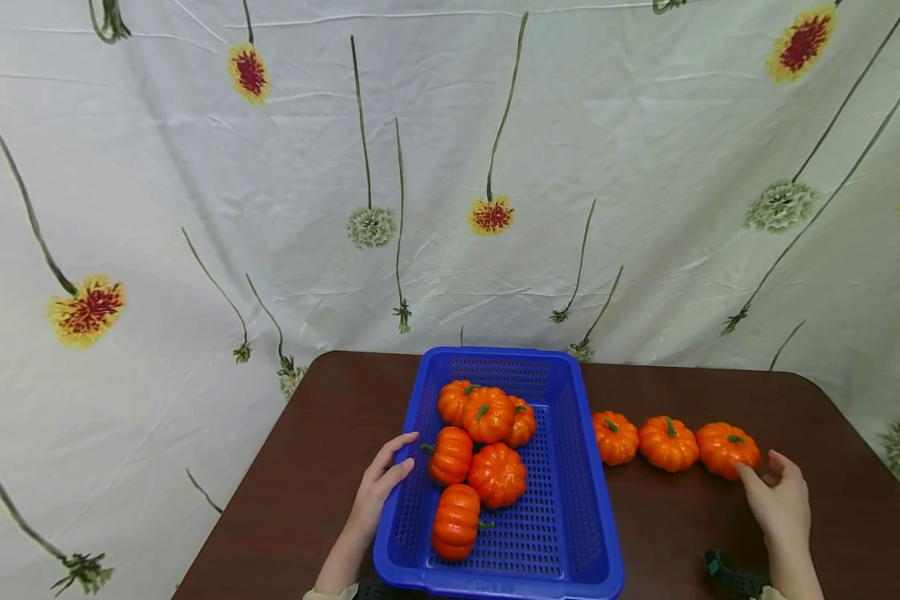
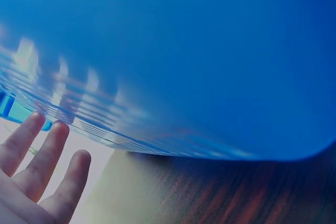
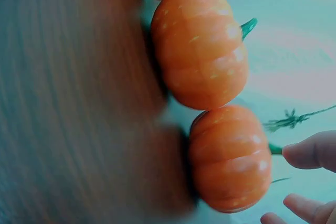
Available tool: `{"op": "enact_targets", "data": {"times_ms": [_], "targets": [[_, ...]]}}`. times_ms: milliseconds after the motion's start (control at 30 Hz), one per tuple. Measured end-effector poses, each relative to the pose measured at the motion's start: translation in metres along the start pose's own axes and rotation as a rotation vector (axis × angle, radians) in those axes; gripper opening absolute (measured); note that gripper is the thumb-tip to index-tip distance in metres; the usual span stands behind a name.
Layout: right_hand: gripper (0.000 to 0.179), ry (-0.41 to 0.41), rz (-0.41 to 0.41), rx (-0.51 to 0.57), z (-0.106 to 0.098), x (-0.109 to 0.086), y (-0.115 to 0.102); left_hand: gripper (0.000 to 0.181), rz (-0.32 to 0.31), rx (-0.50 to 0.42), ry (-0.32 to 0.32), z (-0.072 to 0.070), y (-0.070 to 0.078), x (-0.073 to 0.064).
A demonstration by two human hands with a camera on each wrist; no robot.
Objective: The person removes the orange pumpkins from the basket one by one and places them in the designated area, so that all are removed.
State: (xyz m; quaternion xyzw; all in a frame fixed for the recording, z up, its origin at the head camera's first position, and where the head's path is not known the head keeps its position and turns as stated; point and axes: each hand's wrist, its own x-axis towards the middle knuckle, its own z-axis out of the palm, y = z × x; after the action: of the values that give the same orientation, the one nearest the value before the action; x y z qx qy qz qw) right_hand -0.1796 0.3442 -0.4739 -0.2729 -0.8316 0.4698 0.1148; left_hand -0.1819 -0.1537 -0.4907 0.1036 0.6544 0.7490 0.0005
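Note:
A blue plastic basket (image 1: pixel 562 500) stands on the brown table with several small orange pumpkins in its left half, one of them the ribbed pumpkin (image 1: pixel 497 475). My left hand (image 1: pixel 375 483) rests at the basket's left rim; the left wrist view shows straight fingers (image 2: pixel 47 161) beside the blue wall. Right of the basket, three more pumpkins form a row: a near one (image 1: pixel 615 438), a middle one (image 1: pixel 668 444) and the end pumpkin (image 1: pixel 726 450). Beside that end pumpkin is my right hand (image 1: pixel 783 500), thumb and fingers spread, the thumb close to its green stem (image 3: pixel 275 149).
The dark brown table (image 1: pixel 322 425) reaches back to a white cloth (image 1: pixel 435 275) printed with flowers. A dark strap (image 1: pixel 731 575) shows at the right wrist. The basket's perforated floor (image 1: pixel 543 533) is visible on its right side.

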Motion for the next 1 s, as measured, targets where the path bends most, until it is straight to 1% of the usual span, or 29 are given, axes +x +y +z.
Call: {"op": "enact_targets", "data": {"times_ms": [267, 367, 500, 633, 833, 1000], "targets": [[0.070, -0.019, -0.023, 0.008, -0.005, -0.005, -0.016, 0.040, -0.001, -0.002, -0.010, -0.001, 0.000, 0.000], [0.070, -0.013, -0.028, 0.007, -0.007, -0.009, -0.021, 0.040, 0.000, -0.005, -0.007, -0.001, 0.000, 0.000], [0.068, 0.007, -0.058, -0.008, -0.008, -0.013, -0.027, 0.039, 0.003, -0.005, -0.003, 0.000, 0.000, 0.000], [0.067, 0.004, -0.092, -0.018, -0.009, -0.019, -0.035, 0.039, -0.008, -0.002, 0.003, 0.000, 0.000, 0.000], [0.068, -0.057, -0.132, -0.029, -0.010, -0.030, -0.051, 0.039, -0.018, -0.002, 0.004, 0.000, 0.001, -0.001], [0.070, -0.112, -0.208, -0.030, -0.007, -0.040, -0.061, 0.040, -0.015, -0.004, -0.001, 0.000, 0.001, -0.001]]}}
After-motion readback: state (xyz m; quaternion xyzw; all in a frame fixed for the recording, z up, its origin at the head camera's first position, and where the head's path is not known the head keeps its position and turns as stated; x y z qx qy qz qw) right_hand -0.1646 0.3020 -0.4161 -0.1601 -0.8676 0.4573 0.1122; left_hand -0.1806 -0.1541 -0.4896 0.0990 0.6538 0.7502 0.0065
